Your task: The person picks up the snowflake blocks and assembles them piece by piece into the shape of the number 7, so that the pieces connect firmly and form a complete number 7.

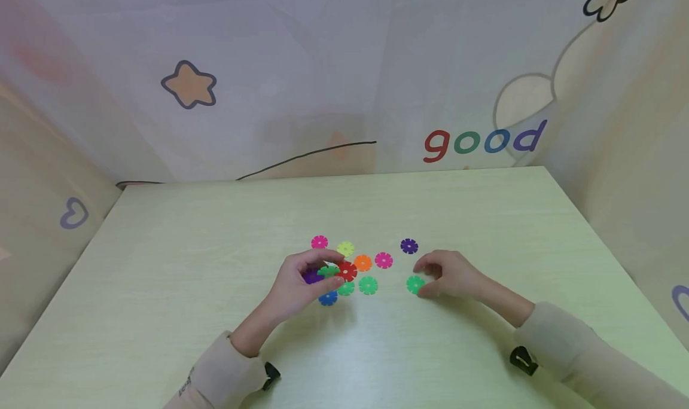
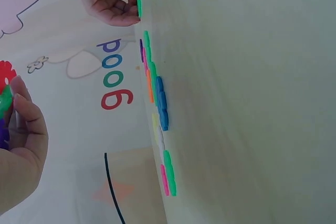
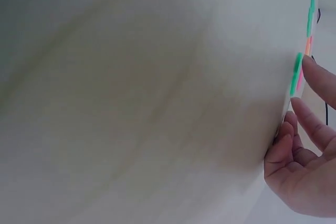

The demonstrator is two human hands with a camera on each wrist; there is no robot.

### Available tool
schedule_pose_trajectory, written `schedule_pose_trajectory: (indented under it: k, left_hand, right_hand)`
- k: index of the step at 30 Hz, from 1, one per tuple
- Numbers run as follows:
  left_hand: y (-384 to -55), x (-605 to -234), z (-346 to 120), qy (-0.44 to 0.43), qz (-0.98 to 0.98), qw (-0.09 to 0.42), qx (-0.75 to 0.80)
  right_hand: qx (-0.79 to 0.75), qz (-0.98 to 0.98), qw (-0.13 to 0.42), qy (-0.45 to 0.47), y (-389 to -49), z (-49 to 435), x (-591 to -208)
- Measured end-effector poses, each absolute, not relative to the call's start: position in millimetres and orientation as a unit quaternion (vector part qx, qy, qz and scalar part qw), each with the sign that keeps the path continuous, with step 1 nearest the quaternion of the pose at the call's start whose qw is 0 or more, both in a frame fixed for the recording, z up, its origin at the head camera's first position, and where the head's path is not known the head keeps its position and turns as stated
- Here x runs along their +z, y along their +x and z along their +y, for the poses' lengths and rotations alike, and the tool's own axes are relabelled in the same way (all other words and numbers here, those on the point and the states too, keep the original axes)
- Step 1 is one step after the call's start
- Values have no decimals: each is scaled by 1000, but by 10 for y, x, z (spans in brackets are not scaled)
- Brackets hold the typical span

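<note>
My left hand [image 1: 293, 283] grips a small cluster of interlocking plastic snowflake discs: a red disc [image 1: 347, 271], a green disc [image 1: 328, 271] and a purple disc [image 1: 312, 276]. It is held above the table, and in the left wrist view the fingers curl round the cluster [image 2: 5, 100]. To the right, my right hand [image 1: 449, 273] has thumb and forefinger at opposite edges of a single green snowflake disc [image 1: 415, 284], pinching it low at the tabletop. The right wrist view shows that disc [image 3: 296, 74] edge-on between the fingertips.
Several loose discs lie between the hands on the pale table [image 1: 161, 265], among them an orange disc [image 1: 363, 263], a yellow disc [image 1: 345, 249] and a blue disc [image 1: 328, 298]. A dark purple disc [image 1: 409, 246] lies beyond the right hand. Printed curtains [image 1: 323, 68] enclose the table.
</note>
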State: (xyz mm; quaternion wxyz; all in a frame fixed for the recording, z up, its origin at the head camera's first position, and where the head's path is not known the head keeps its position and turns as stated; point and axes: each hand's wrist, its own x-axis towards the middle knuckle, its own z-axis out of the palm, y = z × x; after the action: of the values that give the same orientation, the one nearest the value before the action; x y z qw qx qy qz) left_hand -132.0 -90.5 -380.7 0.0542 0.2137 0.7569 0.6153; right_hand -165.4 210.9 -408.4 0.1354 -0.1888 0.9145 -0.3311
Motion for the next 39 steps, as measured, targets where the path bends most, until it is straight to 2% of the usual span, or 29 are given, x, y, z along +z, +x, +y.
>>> schedule_pose_trajectory:
  k: [7, 21, 39]
  left_hand:
    - [-1334, -3818, -914, 215, 745, 65, 628]
    - [-1347, -3814, -919, 223, 748, 74, 621]
    - [-1382, -3810, -901, 212, 753, 101, 614]
  right_hand:
    - [-305, 926, 137, -175, -1648, 2026, -4095]
    - [-375, 896, 176, -163, -1678, 2017, -4020]
    - [-464, 864, 130, -143, -1628, 1866, -3891]
